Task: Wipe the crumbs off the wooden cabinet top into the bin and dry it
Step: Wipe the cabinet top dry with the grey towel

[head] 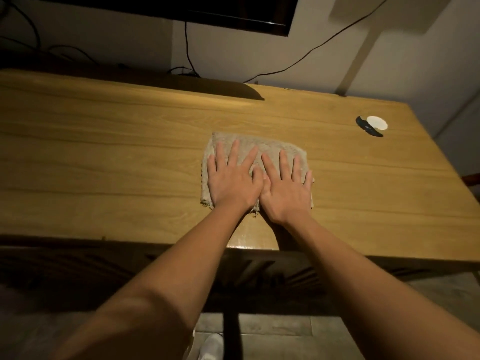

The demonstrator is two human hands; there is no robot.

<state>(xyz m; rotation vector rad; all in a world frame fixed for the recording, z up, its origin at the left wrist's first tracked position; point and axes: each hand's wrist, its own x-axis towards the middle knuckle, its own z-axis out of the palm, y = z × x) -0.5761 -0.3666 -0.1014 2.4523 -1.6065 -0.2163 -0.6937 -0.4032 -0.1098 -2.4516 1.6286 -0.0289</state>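
Observation:
A beige folded cloth [262,144] lies flat on the wooden cabinet top [104,152], a little right of its middle. My left hand [232,179] presses down on the cloth's left half with straight, spread fingers. Beside it, my right hand [287,187] lies flat on the right half, its thumb touching the left thumb. Both palms cover most of the cloth. A wet sheen shows on the wood near the front edge, just below my wrists. No bin is in view.
A small white round object [378,122] with a dark piece [368,127] beside it sits near the far right corner. A dark screen [233,11] hangs on the wall behind, with cables trailing down. The cabinet's dark carved front drops below the near edge.

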